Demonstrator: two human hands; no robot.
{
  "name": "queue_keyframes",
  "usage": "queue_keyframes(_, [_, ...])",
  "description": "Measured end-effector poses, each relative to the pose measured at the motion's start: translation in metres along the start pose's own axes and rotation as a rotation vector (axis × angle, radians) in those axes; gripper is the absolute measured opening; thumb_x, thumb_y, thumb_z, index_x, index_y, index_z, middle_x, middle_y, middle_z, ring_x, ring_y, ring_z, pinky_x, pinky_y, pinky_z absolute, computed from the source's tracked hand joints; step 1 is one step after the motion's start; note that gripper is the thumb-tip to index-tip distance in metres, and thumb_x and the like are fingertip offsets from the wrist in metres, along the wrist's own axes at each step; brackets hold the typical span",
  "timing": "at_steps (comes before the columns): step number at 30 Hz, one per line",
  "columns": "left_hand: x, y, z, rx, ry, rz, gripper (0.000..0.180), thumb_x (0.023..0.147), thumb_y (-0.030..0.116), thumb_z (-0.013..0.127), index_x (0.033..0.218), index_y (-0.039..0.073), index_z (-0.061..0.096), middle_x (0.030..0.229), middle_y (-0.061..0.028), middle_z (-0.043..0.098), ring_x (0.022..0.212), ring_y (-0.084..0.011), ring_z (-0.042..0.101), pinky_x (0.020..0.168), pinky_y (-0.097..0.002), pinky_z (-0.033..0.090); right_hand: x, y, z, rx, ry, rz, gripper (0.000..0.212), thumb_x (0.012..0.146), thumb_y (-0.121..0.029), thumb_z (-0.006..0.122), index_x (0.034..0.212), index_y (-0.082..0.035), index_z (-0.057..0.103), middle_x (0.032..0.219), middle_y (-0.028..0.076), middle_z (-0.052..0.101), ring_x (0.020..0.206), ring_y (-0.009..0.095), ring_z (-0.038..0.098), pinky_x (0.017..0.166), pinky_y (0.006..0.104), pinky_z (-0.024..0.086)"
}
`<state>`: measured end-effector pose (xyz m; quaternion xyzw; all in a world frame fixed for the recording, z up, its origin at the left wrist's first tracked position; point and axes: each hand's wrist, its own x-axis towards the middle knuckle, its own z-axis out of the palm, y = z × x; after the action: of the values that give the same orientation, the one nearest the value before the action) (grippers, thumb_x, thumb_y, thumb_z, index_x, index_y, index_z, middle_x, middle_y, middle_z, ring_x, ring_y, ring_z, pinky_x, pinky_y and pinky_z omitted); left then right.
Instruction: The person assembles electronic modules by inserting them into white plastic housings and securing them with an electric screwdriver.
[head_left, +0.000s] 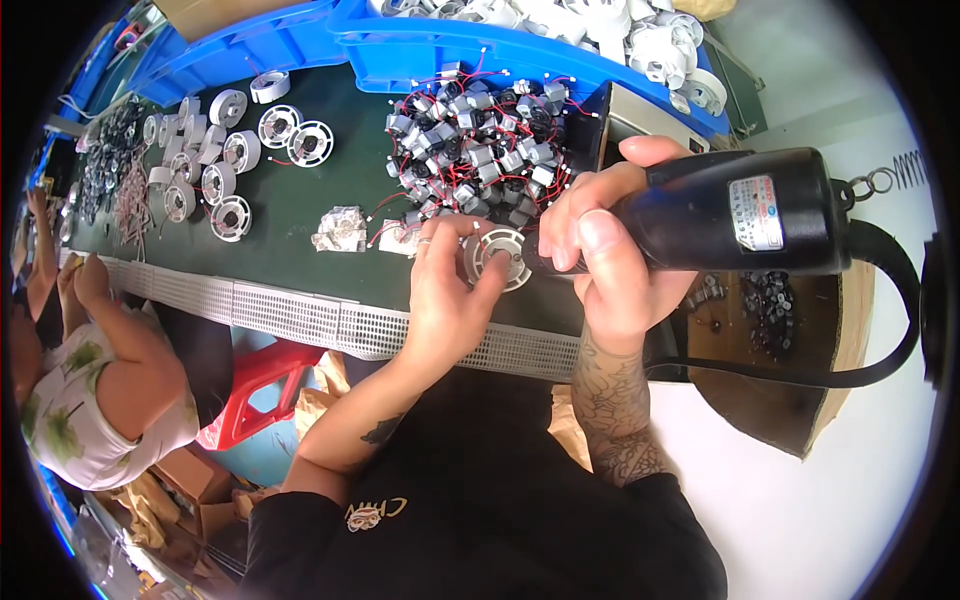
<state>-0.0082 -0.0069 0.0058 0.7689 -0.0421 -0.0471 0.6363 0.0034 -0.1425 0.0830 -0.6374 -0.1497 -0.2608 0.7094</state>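
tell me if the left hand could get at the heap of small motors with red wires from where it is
Probably yes. The left hand holds a round white fan housing at the near edge of the heap of small motors, and nothing stands between them. It would likely have to set the housing down first.

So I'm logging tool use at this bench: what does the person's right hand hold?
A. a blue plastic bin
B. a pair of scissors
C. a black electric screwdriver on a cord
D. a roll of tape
C: the right hand is wrapped around a black electric screwdriver with a cord trailing off it, its tip at the round white fan housing that the left hand steadies.
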Motion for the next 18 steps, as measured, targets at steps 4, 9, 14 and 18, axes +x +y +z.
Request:
queue_keyframes(4, [0.000,-0.001,-0.001,0.085,0.023,0.093,0.026,0.080,0.006,0.068,0.103,0.003,0.056,0.097,-0.0107,0.054,0.076,-0.0218,0.056,0.063,-0.0324,0.045,-0.001,0.005,0.004,-0.045,-0.086,-0.034,0.044,0.082,-0.001,0.058,0.120,0.003,0.037,0.064,0.009,0.051,0.048,0.015,0.047,0.048,0.0300,0.044])
queue_keyframes(9, [0.001,-0.001,0.000,0.062,0.022,0.089,0.026,0.080,0.007,0.068,0.102,0.003,0.055,0.096,-0.0120,0.054,0.083,-0.0268,0.057,0.067,-0.0357,0.046,-0.004,0.008,0.004,-0.064,-0.112,-0.066,0.042,0.082,0.000,0.060,0.118,0.001,0.039,0.065,0.010,0.052,0.049,0.015,0.048,0.046,0.0288,0.043])
queue_keyframes(14, [0.001,-0.004,0.000,0.051,0.034,0.136,0.026,0.079,0.006,0.069,0.103,0.004,0.056,0.097,-0.0122,0.055,0.083,-0.0273,0.056,0.068,-0.0361,0.046,-0.007,0.009,0.006,-0.036,-0.085,-0.053,0.044,0.081,0.000,0.060,0.119,0.002,0.038,0.065,0.010,0.053,0.049,0.015,0.048,0.047,0.0290,0.044])
queue_keyframes(18, [-0.003,-0.011,0.005,0.161,0.173,0.391,0.029,0.077,0.004,0.071,0.105,0.005,0.065,0.103,-0.0109,0.056,0.086,-0.0261,0.055,0.074,-0.0352,0.046,-0.010,0.007,0.007,-0.036,-0.055,-0.063,0.050,0.081,0.002,0.059,0.125,0.004,0.035,0.069,0.011,0.054,0.051,0.016,0.050,0.049,0.0298,0.045])
